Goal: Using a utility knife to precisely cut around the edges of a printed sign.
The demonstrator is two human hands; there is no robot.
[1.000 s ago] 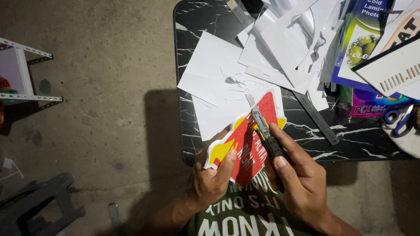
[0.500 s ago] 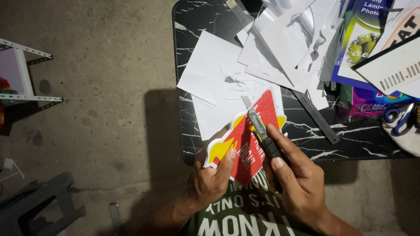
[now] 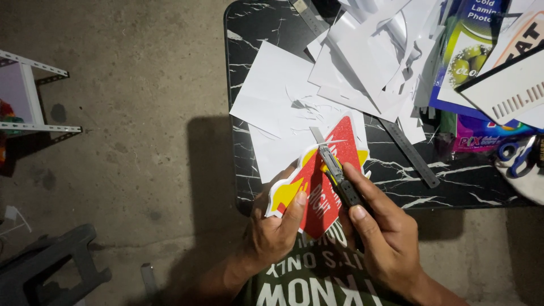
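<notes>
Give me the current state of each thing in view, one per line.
Left hand: gripping the sticker's lower left edge.
Right hand: closed around the utility knife.
Utility knife: blade extended, lying across the sticker.
Red and yellow sticker: held over the table edge, white border partly trimmed.
Paper scraps: loose, piled on the table.
Metal ruler: lying flat, unused.
Scissors: lying at the right edge.

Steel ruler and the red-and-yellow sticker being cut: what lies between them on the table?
In the head view, only bare black marble tabletop separates the steel ruler from the sticker.
</notes>
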